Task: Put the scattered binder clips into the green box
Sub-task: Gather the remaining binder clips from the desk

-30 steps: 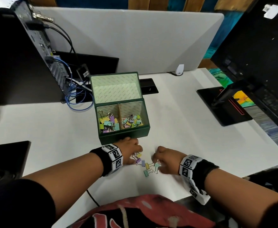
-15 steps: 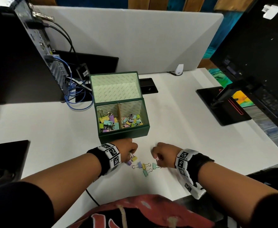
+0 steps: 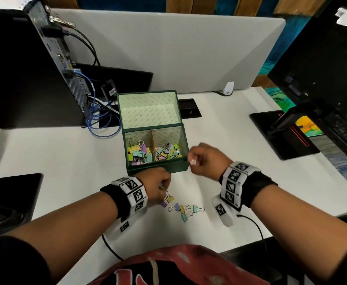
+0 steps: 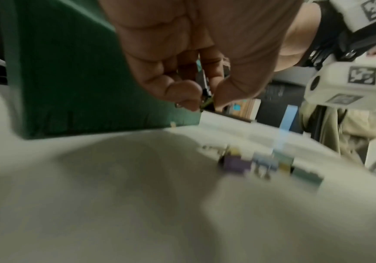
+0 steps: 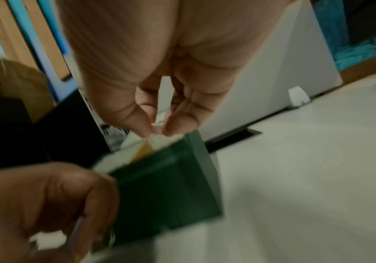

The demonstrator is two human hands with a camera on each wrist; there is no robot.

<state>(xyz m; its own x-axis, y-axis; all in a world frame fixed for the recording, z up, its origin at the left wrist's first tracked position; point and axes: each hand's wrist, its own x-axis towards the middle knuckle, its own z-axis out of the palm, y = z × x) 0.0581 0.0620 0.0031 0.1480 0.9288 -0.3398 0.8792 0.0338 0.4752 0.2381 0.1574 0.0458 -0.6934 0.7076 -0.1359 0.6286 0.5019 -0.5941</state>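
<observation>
With your right hand (image 3: pixel 204 161) pinching a pink binder clip (image 3: pixel 193 162), clear the green box (image 3: pixel 158 170) rim at frame centre before releasing; your left hand (image 3: pixel 158 185) pinches another clip.

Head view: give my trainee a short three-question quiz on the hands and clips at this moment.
1. True or false: the right hand pinches a clip by the green box.
2. Which hand is lower, by the loose clips on the desk? A left, B right.
3. Fill in: the green box has ___ compartments holding clips.

Key: 1 true; 2 A, the left hand; 3 two.
</observation>
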